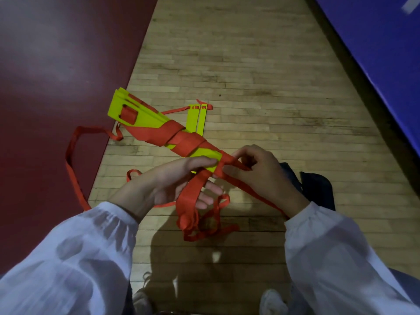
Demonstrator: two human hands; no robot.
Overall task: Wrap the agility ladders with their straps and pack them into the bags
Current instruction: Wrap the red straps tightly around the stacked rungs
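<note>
A stack of yellow agility ladder rungs [138, 112] is held above the wooden floor, slanting from upper left to my hands. Red strap [179, 138] is wound around its middle in several turns. My left hand [179, 178] grips the near end of the stack from below, with loose strap draped over its fingers. My right hand [256, 169] pinches the red strap at the rungs' end. More strap hangs in a tangle [200, 221] below my hands. A dark bag [316, 189] lies on the floor behind my right wrist.
Two loose yellow rungs [197, 117] lie on the floor behind the stack, joined by red strap. A strap loop [75, 155] trails over the dark red mat [56, 87] at left. A blue mat [381, 42] borders the right. My shoes [270, 301] show at the bottom.
</note>
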